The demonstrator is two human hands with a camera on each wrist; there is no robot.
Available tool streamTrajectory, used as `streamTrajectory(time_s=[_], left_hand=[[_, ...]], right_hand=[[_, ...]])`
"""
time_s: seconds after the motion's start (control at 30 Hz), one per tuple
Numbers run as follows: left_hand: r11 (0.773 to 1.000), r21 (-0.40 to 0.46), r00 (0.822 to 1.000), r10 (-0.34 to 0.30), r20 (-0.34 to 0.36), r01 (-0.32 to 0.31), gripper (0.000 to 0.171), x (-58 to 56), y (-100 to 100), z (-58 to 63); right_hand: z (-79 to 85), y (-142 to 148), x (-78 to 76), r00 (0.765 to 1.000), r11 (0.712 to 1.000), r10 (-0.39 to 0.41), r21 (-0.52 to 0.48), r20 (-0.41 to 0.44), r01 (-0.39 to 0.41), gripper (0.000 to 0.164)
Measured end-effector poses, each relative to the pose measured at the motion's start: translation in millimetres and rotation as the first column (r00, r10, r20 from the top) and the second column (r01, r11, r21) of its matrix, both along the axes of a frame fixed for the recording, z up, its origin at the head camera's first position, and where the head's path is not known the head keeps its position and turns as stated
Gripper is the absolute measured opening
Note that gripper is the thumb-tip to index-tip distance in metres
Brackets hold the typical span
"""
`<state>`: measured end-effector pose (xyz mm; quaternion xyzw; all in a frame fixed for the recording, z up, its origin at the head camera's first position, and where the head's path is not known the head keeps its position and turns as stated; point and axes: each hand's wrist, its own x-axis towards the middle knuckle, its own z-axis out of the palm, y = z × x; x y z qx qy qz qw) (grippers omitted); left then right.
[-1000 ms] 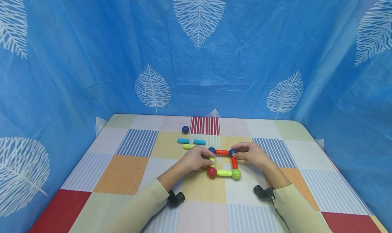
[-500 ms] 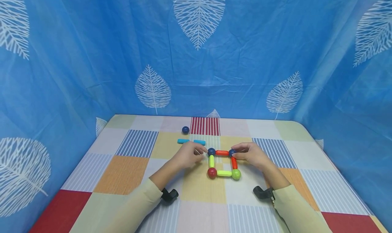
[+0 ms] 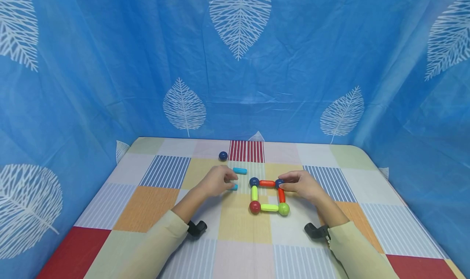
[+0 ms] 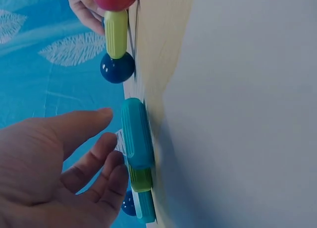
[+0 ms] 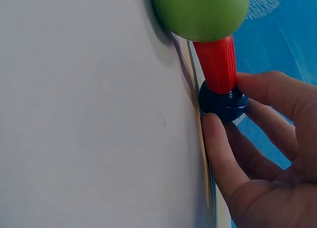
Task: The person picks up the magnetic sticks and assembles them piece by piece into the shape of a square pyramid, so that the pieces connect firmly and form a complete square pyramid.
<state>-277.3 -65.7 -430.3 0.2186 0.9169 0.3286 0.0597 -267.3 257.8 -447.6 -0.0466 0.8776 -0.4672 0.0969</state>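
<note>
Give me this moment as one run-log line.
left hand: near teal rod, gripping nothing | right hand: pinching dark-blue corner ball | ball-and-rod square: closed

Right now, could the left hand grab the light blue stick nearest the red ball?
Probably yes. The left hand looks empty and is right beside the light blue stick, and nothing seems to stand between them.
</note>
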Motion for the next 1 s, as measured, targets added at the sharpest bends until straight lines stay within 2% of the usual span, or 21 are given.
streamTrajectory(time_s=[0.23, 0.7, 0.87, 1.0], left_hand=[[0.996, -0.082, 1.000, -0.016, 0.004, 0.016, 0.021, -4.4, 0.7, -3.8], [0.993, -0.105, 0.999, -0.045, 0.028, 0.047, 0.021, -2.7, 3.7, -7.1], [0.991, -0.113, 0.998, -0.067, 0.006, 0.067, 0.025, -0.8, 4.6, -5.7], [0.992, -0.075, 0.995, -0.103, -0.017, 0.101, 0.027, 2.3, 5.6, -5.2]], right_hand=[[0.4, 0.1, -0.1, 1.000, 1.000, -0.011, -0.005, 0.018, 0.011, 0.036], [-2.6, 1.3, -0.8, 1.000, 1.000, -0.011, -0.018, 0.029, 0.011, 0.037], [-2.8, 2.2, -1.0, 0.999, 1.000, -0.018, -0.011, 0.039, 0.018, 0.037], [-2.4, 2.5, -1.3, 0.999, 1.000, -0.020, -0.001, 0.041, 0.020, 0.036]])
